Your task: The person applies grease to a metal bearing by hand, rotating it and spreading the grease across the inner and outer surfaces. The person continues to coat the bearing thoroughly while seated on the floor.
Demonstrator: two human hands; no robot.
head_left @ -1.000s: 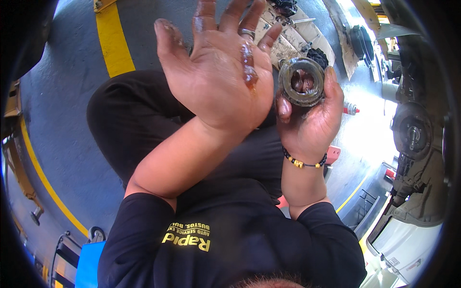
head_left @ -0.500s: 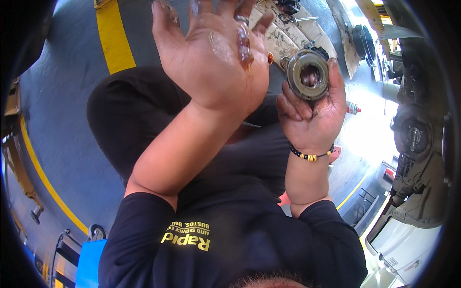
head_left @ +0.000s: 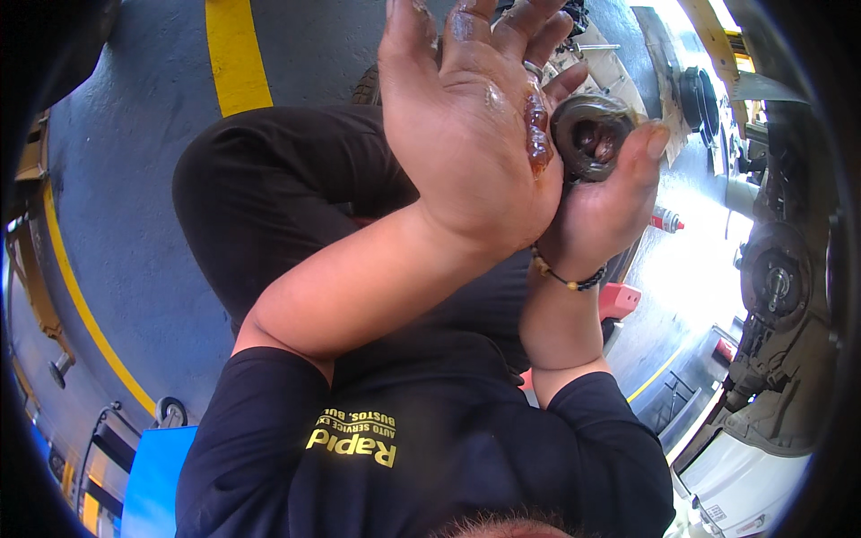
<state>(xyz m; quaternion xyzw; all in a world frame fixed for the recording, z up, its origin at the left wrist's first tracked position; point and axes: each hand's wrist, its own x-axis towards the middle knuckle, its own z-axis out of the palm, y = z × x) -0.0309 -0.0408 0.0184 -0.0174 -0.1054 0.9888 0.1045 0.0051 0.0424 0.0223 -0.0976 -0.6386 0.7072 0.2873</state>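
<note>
My left hand [head_left: 480,134] is turned palm up with its fingers stretched out and apart. A glob of reddish-amber grease [head_left: 537,134] lies along the little-finger side of that palm, and a ring sits on one finger. Close beside it, my right hand [head_left: 603,220] grips a thick, greasy metal bearing [head_left: 565,134], ring-shaped with a wide bore. Dark, greasy fingertips show through the bore, and the thumb stands up along the bearing's right side. The bearing's near edge meets the grease-covered side of my left palm; whether they press together I cannot tell.
Cardboard [head_left: 619,76] with dark metal parts lies on the floor ahead. A red-and-white can [head_left: 665,219] stands to the right, near a red object [head_left: 619,300]. A vehicle's exposed wheel hub [head_left: 777,280] is at far right. A yellow stripe [head_left: 238,58] crosses the floor at left.
My left hand has moved right, up to the bearing. The bearing has tilted and shifted slightly right in my right hand, and the gap between the hands has closed.
</note>
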